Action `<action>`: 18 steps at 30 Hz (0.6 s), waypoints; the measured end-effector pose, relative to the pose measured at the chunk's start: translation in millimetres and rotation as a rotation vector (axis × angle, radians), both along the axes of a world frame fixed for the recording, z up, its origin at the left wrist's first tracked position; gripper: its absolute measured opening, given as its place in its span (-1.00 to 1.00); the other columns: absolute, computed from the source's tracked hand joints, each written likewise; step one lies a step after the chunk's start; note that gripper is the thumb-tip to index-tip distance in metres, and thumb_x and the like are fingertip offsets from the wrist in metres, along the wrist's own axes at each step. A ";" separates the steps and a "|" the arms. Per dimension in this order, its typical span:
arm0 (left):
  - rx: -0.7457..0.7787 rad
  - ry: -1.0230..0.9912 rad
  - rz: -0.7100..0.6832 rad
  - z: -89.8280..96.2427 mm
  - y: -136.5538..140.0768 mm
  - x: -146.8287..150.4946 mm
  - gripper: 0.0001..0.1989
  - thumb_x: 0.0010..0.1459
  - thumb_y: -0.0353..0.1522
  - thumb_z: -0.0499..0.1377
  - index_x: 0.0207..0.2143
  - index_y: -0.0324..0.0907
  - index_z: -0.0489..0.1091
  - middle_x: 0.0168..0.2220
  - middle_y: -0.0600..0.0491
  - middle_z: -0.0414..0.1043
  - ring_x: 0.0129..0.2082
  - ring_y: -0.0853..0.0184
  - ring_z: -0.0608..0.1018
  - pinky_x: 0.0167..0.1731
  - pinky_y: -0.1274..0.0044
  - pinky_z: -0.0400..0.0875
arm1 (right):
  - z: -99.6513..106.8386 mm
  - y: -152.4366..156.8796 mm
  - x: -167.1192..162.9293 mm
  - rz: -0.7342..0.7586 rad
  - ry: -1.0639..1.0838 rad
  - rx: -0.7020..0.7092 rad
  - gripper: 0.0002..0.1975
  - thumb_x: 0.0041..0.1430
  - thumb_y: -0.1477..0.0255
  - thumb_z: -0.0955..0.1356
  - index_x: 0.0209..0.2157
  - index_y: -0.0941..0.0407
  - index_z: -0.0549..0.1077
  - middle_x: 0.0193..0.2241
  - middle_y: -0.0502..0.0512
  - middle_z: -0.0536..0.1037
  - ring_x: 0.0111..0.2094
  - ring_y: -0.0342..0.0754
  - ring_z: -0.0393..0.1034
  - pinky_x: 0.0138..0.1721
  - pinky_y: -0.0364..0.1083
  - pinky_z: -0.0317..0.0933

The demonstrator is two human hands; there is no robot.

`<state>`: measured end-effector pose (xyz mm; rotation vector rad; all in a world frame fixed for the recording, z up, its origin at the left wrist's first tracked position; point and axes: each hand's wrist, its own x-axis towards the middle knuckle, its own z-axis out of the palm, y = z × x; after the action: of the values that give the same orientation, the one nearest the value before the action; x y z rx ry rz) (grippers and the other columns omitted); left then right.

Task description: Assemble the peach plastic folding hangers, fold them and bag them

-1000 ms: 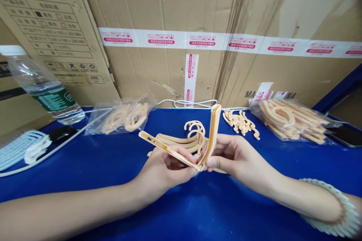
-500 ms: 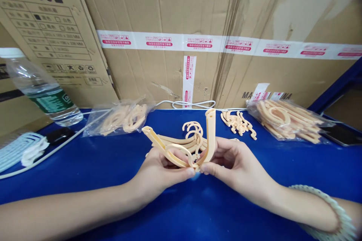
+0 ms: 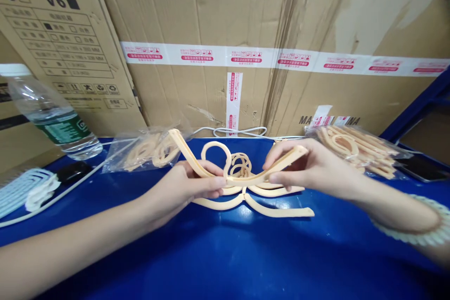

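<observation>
A beige plastic folding hanger (image 3: 190,154) is held up in front of me, its curved hook (image 3: 215,144) pointing up and leaning left. My left hand (image 3: 197,180) pinches the left arm close to the middle joint, thumb in front. Further out, my right hand (image 3: 298,168) grips the right arm between thumb and fingers. The two arms spread apart in a shallow V. Just behind and below lie several assembled beige hangers (image 3: 281,211) with their hooks (image 3: 242,164) toward the boxes, partly covered by the one I hold.
Clear bags of beige parts lie at the left (image 3: 151,150) and right (image 3: 358,147). A water bottle (image 3: 59,117), a light blue hairbrush (image 3: 24,187) and a white cable (image 3: 84,176) are on the left. A phone (image 3: 423,168) lies far right. Cardboard boxes (image 3: 197,93) wall the back.
The hanger's arms have swung from a steep upright V to a wide one. My right hand moved right and up along its arm; the hanger rose, uncovering hangers on the table.
</observation>
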<state>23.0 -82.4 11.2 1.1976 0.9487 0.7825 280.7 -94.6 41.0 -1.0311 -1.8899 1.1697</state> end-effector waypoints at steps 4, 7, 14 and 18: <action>0.022 -0.016 -0.002 10.6 17.6 -10.2 -0.84 -0.10 -0.39 0.43 -0.43 -0.24 0.54 -0.48 0.09 0.53 -0.45 0.48 0.56 -0.38 0.72 0.50 | 24.9 3.9 21.1 -0.016 -0.387 0.226 -0.81 0.08 0.29 0.45 -0.37 0.14 0.55 -0.46 0.07 0.60 -0.46 -0.08 0.49 -0.47 -0.16 0.29; 0.180 0.068 -0.027 18.0 30.4 -20.0 -0.84 -0.10 -0.40 0.42 -0.42 -0.22 0.54 -0.49 0.08 0.54 -0.45 0.44 0.58 -0.41 0.69 0.50 | 27.5 -3.2 20.7 -0.094 -0.796 0.543 -0.88 0.19 0.43 0.36 -0.40 0.13 0.53 -0.49 0.07 0.56 -0.48 -0.08 0.42 -0.47 -0.12 0.18; 0.554 0.607 -0.295 41.4 52.5 -46.2 -0.84 -0.09 -0.29 0.40 -0.44 -0.17 0.56 -0.48 0.07 0.58 -0.46 0.35 0.58 -0.46 0.64 0.43 | 19.1 -29.0 7.4 0.060 -1.049 0.811 -0.74 0.21 0.52 0.31 -0.58 0.12 0.31 -0.54 0.01 0.41 -0.49 -0.09 0.29 -0.45 -0.11 0.05; 0.841 0.864 -0.580 46.4 36.0 -44.6 -0.92 0.05 -0.31 0.31 -0.44 -0.12 0.54 -0.48 0.13 0.55 -0.47 0.38 0.55 -0.46 0.62 0.35 | 14.5 -40.0 5.6 0.171 -1.052 0.650 -0.83 0.14 0.59 0.32 -0.50 0.10 0.34 -0.50 -0.01 0.43 -0.53 -0.12 0.32 -0.50 -0.12 0.01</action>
<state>-21.6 -46.4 57.7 2.5270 0.8615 0.1271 286.2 -134.6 55.5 -1.1962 -2.8989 -0.0756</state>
